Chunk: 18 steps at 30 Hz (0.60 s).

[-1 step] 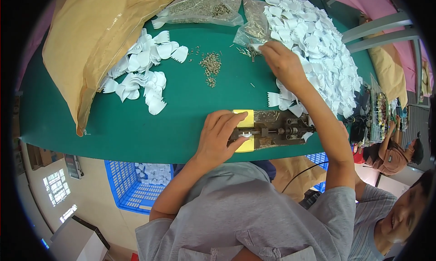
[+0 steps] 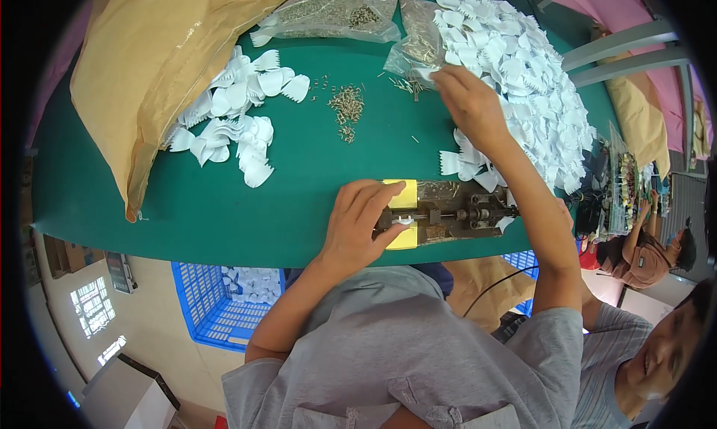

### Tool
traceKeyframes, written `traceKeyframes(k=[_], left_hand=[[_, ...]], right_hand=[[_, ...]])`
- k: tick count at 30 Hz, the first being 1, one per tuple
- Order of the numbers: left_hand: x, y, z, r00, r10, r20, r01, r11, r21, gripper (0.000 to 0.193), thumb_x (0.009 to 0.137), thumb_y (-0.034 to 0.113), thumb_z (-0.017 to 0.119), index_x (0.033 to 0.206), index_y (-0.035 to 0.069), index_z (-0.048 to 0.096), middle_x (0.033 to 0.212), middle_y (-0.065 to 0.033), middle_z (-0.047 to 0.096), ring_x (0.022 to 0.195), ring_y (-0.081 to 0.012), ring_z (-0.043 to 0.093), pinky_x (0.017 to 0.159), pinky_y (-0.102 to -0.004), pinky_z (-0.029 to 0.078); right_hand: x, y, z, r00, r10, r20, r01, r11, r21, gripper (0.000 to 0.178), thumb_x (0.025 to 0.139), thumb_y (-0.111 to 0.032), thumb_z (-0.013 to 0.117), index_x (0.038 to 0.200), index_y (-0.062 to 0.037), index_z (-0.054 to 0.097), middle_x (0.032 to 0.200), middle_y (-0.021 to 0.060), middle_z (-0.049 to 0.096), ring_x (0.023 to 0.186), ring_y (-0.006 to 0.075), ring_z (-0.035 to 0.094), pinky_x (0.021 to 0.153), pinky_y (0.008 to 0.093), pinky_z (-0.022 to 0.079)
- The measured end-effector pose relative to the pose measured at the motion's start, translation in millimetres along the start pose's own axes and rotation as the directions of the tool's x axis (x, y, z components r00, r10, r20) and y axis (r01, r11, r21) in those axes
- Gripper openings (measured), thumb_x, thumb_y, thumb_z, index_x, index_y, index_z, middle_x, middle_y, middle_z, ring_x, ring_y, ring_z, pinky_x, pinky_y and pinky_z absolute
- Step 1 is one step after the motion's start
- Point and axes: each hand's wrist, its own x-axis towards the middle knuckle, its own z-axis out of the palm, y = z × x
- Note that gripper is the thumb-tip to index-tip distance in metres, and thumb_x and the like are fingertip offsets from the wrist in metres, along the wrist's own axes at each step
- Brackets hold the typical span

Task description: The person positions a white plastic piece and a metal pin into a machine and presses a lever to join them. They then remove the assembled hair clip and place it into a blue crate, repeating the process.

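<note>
My left hand (image 2: pixel 351 224) lies over the left end of a small metal press (image 2: pixel 463 214) with a yellow plate (image 2: pixel 404 196). Its thumb and forefinger curve around a small white plastic piece (image 2: pixel 404 221) seated in the press, the thumb against it; part of the piece is hidden. Farther off, my right hand (image 2: pixel 472 106) is closed in a pinch at the left edge of a large heap of white toothed pieces (image 2: pixel 515 78). At its fingertips shows a white toothed piece (image 2: pixel 425 73), mostly covered by the fingers. Thin metal pins (image 2: pixel 413 87) lie just below it.
A pile of small metal parts (image 2: pixel 346 106) lies mid-table. More white pieces (image 2: pixel 255 141) spill from a brown paper sack (image 2: pixel 164 63) at left. Clear bags of metal parts (image 2: pixel 336 11) lie at the back. Below the table edge stands a blue crate (image 2: pixel 202 302). A person (image 2: pixel 635 362) is close at right.
My right hand has shifted very slightly to the right, and a little more of the white piece shows at its fingertips. My left hand and the press look unmoved.
</note>
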Motion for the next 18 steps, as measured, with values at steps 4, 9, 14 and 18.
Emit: traceKeyframes(k=[4, 9, 14, 18], left_hand=[[3, 1, -3, 0.986, 0.05, -0.159, -0.045, 0.998, 0.038, 0.086, 0.071, 0.017, 0.093, 0.147, 0.008, 0.054, 0.146, -0.0129, 0.059, 0.129, -0.0369, 0.054, 0.11, -0.0471, 0.044], [3, -2, 0, 0.984, 0.084, -0.156, -0.077, 0.996, 0.047, 0.101, 0.07, 0.014, 0.095, 0.155, 0.007, 0.042, 0.145, -0.0105, 0.062, 0.134, -0.0332, 0.049, 0.112, -0.0449, 0.042], [2, 0, 5, 0.994, -0.038, -0.106, 0.03, 0.997, -0.076, 0.098, 0.073, 0.016, 0.093, 0.158, 0.008, 0.043, 0.128, -0.0051, 0.073, 0.133, -0.0298, 0.047, 0.11, -0.0434, 0.041], [-1, -2, 2, 0.998, -0.057, -0.039, 0.054, 0.996, -0.064, 0.098, 0.078, 0.017, 0.091, 0.161, 0.009, 0.039, 0.12, -0.0032, 0.075, 0.131, -0.029, 0.047, 0.109, -0.0427, 0.041]], right_hand=[[0, -60, -55, 0.968, -0.051, 0.244, 0.011, 0.987, 0.161, 0.016, 0.088, -0.002, 0.072, 0.104, -0.0035, 0.073, 0.101, 0.0144, 0.07, 0.091, 0.0373, 0.068, 0.077, 0.0438, 0.056], [-21, -104, -45, 0.869, -0.125, 0.48, -0.093, 0.91, 0.405, 0.01, 0.089, -0.012, 0.069, 0.087, -0.0022, 0.069, 0.087, 0.0131, 0.066, 0.088, 0.0359, 0.068, 0.076, 0.0461, 0.055], [-35, -93, -45, 0.816, -0.061, 0.576, -0.34, 0.755, 0.561, 0.01, 0.092, -0.013, 0.073, 0.096, -0.0039, 0.073, 0.092, 0.0116, 0.069, 0.089, 0.033, 0.067, 0.08, 0.0431, 0.053], [-44, -99, -41, 0.843, -0.049, 0.536, -0.307, 0.774, 0.554, 0.01, 0.092, -0.013, 0.073, 0.097, -0.0038, 0.073, 0.093, 0.0105, 0.07, 0.089, 0.0322, 0.067, 0.08, 0.0426, 0.052]])
